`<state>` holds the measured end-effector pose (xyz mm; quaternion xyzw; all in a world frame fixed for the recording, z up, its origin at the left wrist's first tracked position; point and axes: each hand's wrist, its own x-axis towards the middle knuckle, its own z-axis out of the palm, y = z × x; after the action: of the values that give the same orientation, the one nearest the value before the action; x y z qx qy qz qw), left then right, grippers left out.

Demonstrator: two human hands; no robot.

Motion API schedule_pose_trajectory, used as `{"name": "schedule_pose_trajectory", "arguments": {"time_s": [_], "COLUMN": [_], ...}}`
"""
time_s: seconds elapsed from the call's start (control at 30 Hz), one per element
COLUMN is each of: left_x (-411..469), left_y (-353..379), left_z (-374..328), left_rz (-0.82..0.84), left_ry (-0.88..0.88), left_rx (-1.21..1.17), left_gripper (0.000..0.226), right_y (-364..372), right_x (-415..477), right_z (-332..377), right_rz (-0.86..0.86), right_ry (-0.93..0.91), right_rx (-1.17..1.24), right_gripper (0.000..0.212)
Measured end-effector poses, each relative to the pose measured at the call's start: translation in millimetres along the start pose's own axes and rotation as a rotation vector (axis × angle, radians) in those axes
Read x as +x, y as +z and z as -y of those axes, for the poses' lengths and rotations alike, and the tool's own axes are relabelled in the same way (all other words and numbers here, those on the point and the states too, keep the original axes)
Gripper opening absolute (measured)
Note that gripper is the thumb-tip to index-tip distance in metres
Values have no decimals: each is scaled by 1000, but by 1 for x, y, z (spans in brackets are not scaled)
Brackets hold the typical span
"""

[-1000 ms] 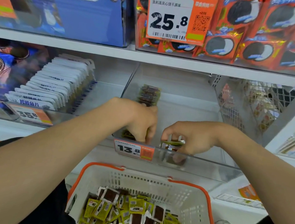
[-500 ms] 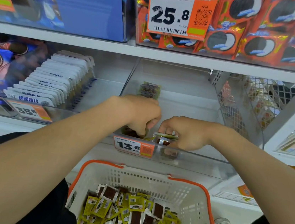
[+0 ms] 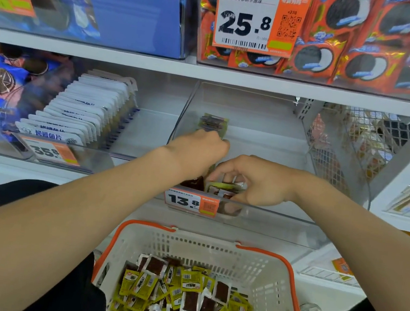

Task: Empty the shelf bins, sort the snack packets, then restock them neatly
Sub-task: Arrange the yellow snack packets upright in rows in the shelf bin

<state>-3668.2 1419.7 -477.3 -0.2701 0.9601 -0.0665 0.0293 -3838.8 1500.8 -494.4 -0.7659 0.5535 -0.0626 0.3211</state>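
Both hands reach into a clear plastic shelf bin [image 3: 280, 229] tagged 13.8. My left hand [image 3: 200, 152] is curled, knuckles up, over a row of small snack packets [image 3: 213, 123] that stands along the bin's left wall. My right hand [image 3: 252, 180] pinches a thin stack of packets [image 3: 223, 186], green and white edges showing, at the bin's front. Dark packets [image 3: 194, 182] stand just left of that stack. What the left fingers hold is hidden. Below, a white basket [image 3: 213, 249] with orange rim holds several loose green-yellow and brown packets [image 3: 181, 297].
To the left, a clear bin holds a row of white packets [image 3: 82, 112] behind a 35.8 tag [image 3: 49, 151]. The upper shelf carries blue boxes [image 3: 129, 6] and orange biscuit packs [image 3: 367, 46]. A wire mesh panel [image 3: 333, 150] borders the bin on the right.
My left hand has moved back and up along the row of packets. My right hand has shifted slightly left and deeper, still gripping its stack of packets.
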Motion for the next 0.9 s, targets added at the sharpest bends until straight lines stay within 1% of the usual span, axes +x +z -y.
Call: {"name": "schedule_pose_trajectory", "arguments": {"time_s": [0.1,0.23,0.27,0.33,0.4,0.47,0.53,0.63,0.73,0.77,0.83,0.9], "left_x": [-2,-5,-7,-12,-17,-20,-20,-21,-23,-23,-23,-21], "left_y": [1,-4,-7,-12,-14,-14,-14,-17,-19,-19,-19,-20], "left_z": [4,8,10,14,14,8,1,-3,-5,-5,-7,-9], "left_rz": [17,115,168,257,279,236,162,108,87,76,47,9], "left_ry": [-19,-58,-63,-47,-57,-75,-79,-76,-79,-87,-107,-121], "left_rx": [-65,-144,-167,-204,-225,-206,-187,-151,-108,-90,-48,34], "left_gripper": [27,12,10,12,20,18,19,29,31,31,32,32], "right_y": [11,15,16,18,21,21,17,7,-1,-1,5,17], "right_x": [10,14,15,18,20,20,19,10,0,0,5,15], "right_z": [2,0,-1,-4,-4,-3,-3,-2,-1,0,4,11], "right_rz": [-65,-117,-139,-202,-256,-276,-256,-172,-89,-93,-170,-249], "right_ry": [-52,-24,-4,31,49,45,40,47,66,67,52,11], "right_rx": [-21,-25,-19,-36,-50,-38,-46,-69,-13,5,13,16], "right_gripper": [53,38,37,40,42,39,37,45,49,48,42,28]}}
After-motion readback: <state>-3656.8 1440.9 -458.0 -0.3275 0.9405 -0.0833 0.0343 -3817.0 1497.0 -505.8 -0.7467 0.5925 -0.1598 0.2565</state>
